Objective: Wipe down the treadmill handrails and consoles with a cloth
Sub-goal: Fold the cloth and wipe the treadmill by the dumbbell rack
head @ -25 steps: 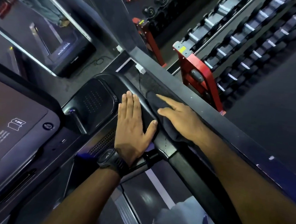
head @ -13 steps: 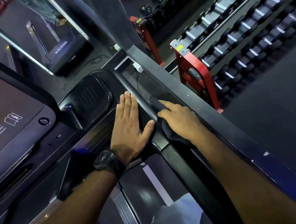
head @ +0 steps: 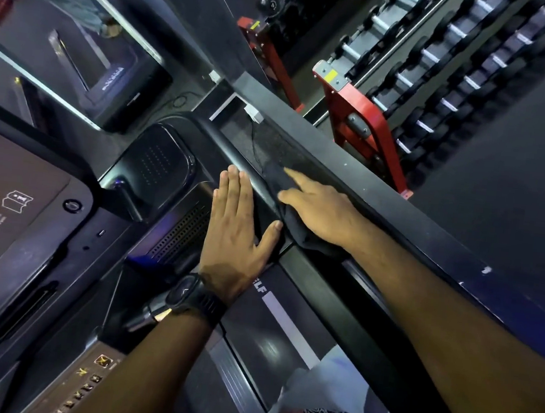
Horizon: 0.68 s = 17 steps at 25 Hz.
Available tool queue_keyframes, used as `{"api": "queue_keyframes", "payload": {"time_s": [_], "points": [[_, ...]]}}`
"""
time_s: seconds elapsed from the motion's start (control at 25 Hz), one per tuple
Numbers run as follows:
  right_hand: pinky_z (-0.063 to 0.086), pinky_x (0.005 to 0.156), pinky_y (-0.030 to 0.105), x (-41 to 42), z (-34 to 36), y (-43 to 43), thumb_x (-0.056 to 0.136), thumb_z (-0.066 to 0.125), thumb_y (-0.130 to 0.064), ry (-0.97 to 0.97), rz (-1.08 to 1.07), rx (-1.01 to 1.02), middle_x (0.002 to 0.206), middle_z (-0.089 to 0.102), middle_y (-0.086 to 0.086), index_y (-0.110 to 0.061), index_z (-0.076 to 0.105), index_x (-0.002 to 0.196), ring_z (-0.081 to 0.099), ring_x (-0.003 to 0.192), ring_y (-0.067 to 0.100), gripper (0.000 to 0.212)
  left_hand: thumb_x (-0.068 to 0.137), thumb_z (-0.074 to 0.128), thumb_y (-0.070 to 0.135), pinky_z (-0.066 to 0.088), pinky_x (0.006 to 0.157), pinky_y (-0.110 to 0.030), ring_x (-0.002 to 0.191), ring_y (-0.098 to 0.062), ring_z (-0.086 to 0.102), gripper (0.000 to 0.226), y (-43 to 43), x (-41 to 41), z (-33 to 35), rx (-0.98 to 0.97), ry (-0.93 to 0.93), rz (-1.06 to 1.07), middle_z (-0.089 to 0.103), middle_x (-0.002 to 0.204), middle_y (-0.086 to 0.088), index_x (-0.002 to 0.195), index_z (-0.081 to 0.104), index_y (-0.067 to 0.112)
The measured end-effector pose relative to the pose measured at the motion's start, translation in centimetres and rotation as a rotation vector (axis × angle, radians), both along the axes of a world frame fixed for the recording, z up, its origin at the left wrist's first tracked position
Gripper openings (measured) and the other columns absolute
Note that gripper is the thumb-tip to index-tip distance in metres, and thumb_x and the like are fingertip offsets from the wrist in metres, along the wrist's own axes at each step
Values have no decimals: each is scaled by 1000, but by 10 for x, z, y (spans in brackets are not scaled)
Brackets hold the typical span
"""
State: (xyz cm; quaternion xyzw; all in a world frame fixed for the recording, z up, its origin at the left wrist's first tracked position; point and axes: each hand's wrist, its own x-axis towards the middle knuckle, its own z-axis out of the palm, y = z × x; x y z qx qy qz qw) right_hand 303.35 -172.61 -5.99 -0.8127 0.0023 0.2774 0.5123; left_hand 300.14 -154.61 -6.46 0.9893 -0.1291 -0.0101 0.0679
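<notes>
Console (head: 9, 229) is filling nine o'clock, with the handrail (head: 236, 152) running from centre toward five. Left hand (head: 234, 232) is lying flat beside it, holding nothing. Right hand (head: 317, 211) is pressing outstretched fingers onto the dark cloth (head: 308, 240), dead centre on the rail.

Only the white letters "LF" read – on the treadmill deck (head: 247, 319) – while the console screen (head: 9, 229) print blurs.

Glossy plastic handrail (head: 236, 155), matt dark cloth (head: 280, 183)
</notes>
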Motion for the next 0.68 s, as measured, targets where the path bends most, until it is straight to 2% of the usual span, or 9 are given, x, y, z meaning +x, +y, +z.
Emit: {"api": "queue_keyframes", "payload": {"time_s": [0.08, 0.2, 0.28, 0.36, 0.4, 0.52, 0.56, 0.68], "points": [[31, 108, 39, -9, -3, -7, 101, 40, -42, 16, 30, -99, 154, 45, 2, -38, 36, 152, 44, 137, 28, 51, 96, 24, 61, 1, 125, -42, 153, -25, -6, 86, -4, -6, 3, 7, 14, 4, -1, 164, -17, 155, 5, 0], [24, 119, 41, -23, 9, -7, 100, 49, -40, -152, 40, 58, 160, 32, -14, -43, 32, 153, 35, 145, 14, 55, 98, 15, 64, 2, 125, -43, 153, -27, -5, 87, -8, -13, 2, 4, -12, -12, 0, 164, -18, 155, 8, -1], [28, 117, 41, -17, 6, -7, 100, 48, -41, -95, -2, 60, 157, 40, -8, -43, 33, 152, 40, 142, 20, 54, 97, 13, 64, 2, 125, -43, 153, -27, -5, 88, -9, -14, 0, 10, -9, 2, 0, 164, -18, 155, 7, -1], [34, 109, 39, -18, -1, -10, 101, 42, -40, 11, -21, -41, 150, 50, 3, -42, 35, 151, 47, 134, 29, 50, 97, 20, 63, 2, 125, -43, 153, -25, -7, 87, -12, -18, 0, 19, 8, 20, -2, 164, -17, 155, 5, 0], [34, 108, 39, -25, -2, -13, 101, 42, -40, -5, -18, -61, 151, 49, 2, -42, 36, 151, 47, 134, 29, 50, 97, 22, 62, 2, 125, -43, 153, -24, -7, 87, -14, -20, 1, 19, 7, 19, -2, 164, -17, 156, 5, 1], [28, 116, 38, -38, 6, -13, 99, 50, -40, -161, 13, 37, 160, 33, -15, -45, 33, 152, 38, 143, 16, 55, 98, 18, 62, 3, 125, -43, 153, -25, -5, 86, -17, -25, 1, 4, -12, 7, 1, 164, -17, 155, 8, -1], [28, 116, 38, -35, 5, -13, 99, 50, -41, -153, 16, 47, 160, 32, -16, -46, 32, 152, 37, 144, 16, 56, 98, 17, 62, 3, 125, -43, 153, -26, -5, 85, -18, -25, 0, 4, -12, 11, 1, 164, -17, 155, 8, -1], [32, 108, 39, -35, -5, -20, 100, 43, -44, -5, -17, -60, 154, 45, 0, -42, 34, 151, 44, 137, 29, 52, 97, 22, 61, 2, 125, -43, 153, -25, -7, 85, -21, -30, 0, 13, 10, 27, -2, 164, -16, 156, 6, 1]]}}
